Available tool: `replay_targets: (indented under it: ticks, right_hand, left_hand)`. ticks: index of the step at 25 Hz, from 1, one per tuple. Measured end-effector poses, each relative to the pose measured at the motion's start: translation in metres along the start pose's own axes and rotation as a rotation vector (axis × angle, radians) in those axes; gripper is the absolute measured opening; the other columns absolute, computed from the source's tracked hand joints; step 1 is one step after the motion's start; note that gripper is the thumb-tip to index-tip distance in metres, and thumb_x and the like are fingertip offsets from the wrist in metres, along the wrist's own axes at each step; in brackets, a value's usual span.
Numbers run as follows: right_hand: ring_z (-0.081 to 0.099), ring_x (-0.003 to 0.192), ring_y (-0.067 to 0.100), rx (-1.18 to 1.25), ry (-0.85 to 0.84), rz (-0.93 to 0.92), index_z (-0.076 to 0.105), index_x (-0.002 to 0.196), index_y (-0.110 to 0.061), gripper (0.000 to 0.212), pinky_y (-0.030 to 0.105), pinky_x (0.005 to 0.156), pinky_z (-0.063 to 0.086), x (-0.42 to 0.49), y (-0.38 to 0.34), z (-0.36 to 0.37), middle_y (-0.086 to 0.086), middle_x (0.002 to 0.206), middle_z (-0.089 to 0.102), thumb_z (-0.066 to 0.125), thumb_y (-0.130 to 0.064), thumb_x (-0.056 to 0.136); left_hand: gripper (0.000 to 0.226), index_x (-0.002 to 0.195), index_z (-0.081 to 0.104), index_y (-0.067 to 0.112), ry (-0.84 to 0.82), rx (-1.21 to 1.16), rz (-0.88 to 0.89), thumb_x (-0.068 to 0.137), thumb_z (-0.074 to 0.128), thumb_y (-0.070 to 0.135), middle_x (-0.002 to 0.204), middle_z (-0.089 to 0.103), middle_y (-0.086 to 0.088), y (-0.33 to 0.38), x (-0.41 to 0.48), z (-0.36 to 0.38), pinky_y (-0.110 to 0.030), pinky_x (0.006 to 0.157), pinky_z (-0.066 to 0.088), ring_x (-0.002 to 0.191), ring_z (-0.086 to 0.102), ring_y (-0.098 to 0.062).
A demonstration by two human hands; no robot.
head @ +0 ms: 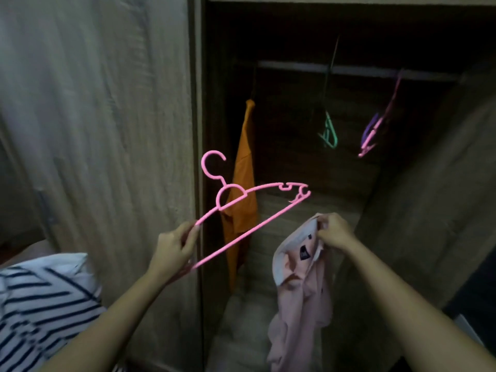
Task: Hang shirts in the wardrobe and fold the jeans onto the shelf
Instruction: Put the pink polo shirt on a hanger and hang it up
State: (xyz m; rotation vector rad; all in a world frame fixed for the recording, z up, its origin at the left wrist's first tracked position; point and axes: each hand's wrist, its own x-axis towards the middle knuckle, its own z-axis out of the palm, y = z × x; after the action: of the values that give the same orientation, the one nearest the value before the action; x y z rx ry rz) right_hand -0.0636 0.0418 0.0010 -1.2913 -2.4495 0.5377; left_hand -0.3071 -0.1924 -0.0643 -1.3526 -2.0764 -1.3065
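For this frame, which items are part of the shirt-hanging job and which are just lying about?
Part of the job:
- pink hanger, held by the left hand
- pink shirt, gripped at the collar by the right hand
- wardrobe rail
- orange shirt, already hung
- spare green hanger and purple and pink hangers on the rail

Just lying about:
- striped fabric, lower left

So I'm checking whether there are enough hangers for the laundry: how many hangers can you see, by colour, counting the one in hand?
Pink: 2, the pink hanger in the left hand, and one on the rail
Green: 1 on the rail
Purple: 1 beside the pink one
Total: 4; whatever holds the orange shirt is hidden.
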Motion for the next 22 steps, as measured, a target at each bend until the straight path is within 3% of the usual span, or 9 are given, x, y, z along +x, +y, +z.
replay_targets:
  ticks: [2,4,6,9,13,15,17,19,22]
  right_hand:
    - [0.061,0.082,0.023,0.048,0.017,-0.039,0.072,0.101,-0.006,0.034,0.022,0.057,0.041,-0.008,-0.012,-0.006,0.011,0.088,0.067,0.056,-0.004,0.071]
    - [0.059,0.102,0.027,0.026,0.073,-0.085,0.068,0.110,-0.004,0.042,0.025,0.078,0.045,-0.017,-0.024,-0.013,0.016,0.111,0.064,0.057,-0.001,0.070]
    - [0.051,0.120,0.030,-0.106,0.037,-0.191,0.062,0.119,-0.005,0.048,0.026,0.096,0.038,-0.030,-0.040,-0.013,0.016,0.130,0.053,0.059,0.005,0.072]
    - [0.048,0.120,0.032,-0.294,-0.050,-0.359,0.059,0.124,-0.014,0.052,0.030,0.101,0.037,-0.057,-0.069,0.002,0.010,0.136,0.047,0.056,-0.002,0.073]
    - [0.046,0.112,0.025,-0.385,0.106,-0.408,0.056,0.122,-0.025,0.039,0.036,0.093,0.037,-0.085,-0.091,0.005,-0.002,0.127,0.054,0.053,-0.025,0.084]
    - [0.050,0.105,0.021,-0.460,0.226,-0.469,0.058,0.107,-0.025,0.035,0.038,0.090,0.034,-0.091,-0.088,-0.003,-0.004,0.108,0.060,0.041,-0.049,0.088]
    - [0.061,0.081,0.023,-0.457,0.357,-0.592,0.055,0.093,-0.021,0.044,0.033,0.070,0.039,-0.092,-0.086,-0.008,-0.001,0.084,0.063,0.028,-0.055,0.089]
    - [0.061,0.051,0.025,-0.510,0.519,-0.635,0.054,0.079,-0.018,0.045,0.020,0.043,0.023,-0.096,-0.094,-0.011,0.000,0.060,0.062,0.029,-0.054,0.091]
    - [0.057,0.040,0.027,-0.516,0.627,-0.636,0.054,0.071,-0.019,0.039,0.014,0.044,0.007,-0.098,-0.110,-0.016,0.001,0.049,0.059,0.037,-0.049,0.088]
  left_hand:
    - [0.039,0.097,0.072,0.007,-0.045,0.000,0.096,0.089,0.049,0.039,0.066,0.068,0.000,-0.022,-0.012,-0.025,-0.007,0.058,0.038,0.065,0.059,-0.003]
    - [0.054,0.101,0.072,0.008,-0.126,-0.005,0.201,0.092,0.042,0.052,0.074,0.073,-0.003,-0.033,-0.021,-0.037,-0.011,0.061,0.042,0.067,0.062,-0.004]
    - [0.061,0.102,0.071,0.007,-0.149,-0.037,0.271,0.094,0.034,0.054,0.077,0.073,-0.005,-0.028,-0.027,-0.036,-0.014,0.063,0.044,0.069,0.063,-0.006]
    - [0.057,0.103,0.069,0.006,-0.130,-0.078,0.324,0.095,0.034,0.050,0.082,0.074,-0.008,0.002,-0.035,-0.018,-0.016,0.066,0.044,0.071,0.065,-0.010]
    - [0.057,0.104,0.068,0.007,-0.086,-0.109,0.309,0.096,0.031,0.049,0.087,0.073,-0.009,0.023,-0.045,-0.007,-0.018,0.069,0.046,0.072,0.069,-0.018]
    - [0.057,0.102,0.069,0.003,-0.008,-0.155,0.338,0.097,0.032,0.046,0.087,0.073,-0.010,0.022,-0.042,-0.013,-0.014,0.072,0.046,0.072,0.068,-0.016]
    - [0.052,0.099,0.070,0.002,0.086,-0.127,0.389,0.098,0.036,0.041,0.087,0.074,-0.010,0.024,-0.038,-0.019,-0.017,0.069,0.047,0.072,0.067,-0.014]
    - [0.046,0.101,0.071,0.008,0.173,-0.004,0.365,0.098,0.037,0.040,0.086,0.073,-0.007,0.028,-0.031,-0.026,-0.025,0.064,0.047,0.070,0.067,-0.018]
    - [0.029,0.114,0.060,0.020,0.317,0.108,0.213,0.091,0.047,0.034,0.107,0.057,-0.009,0.046,-0.047,-0.026,-0.040,0.082,0.038,0.095,0.053,-0.026]
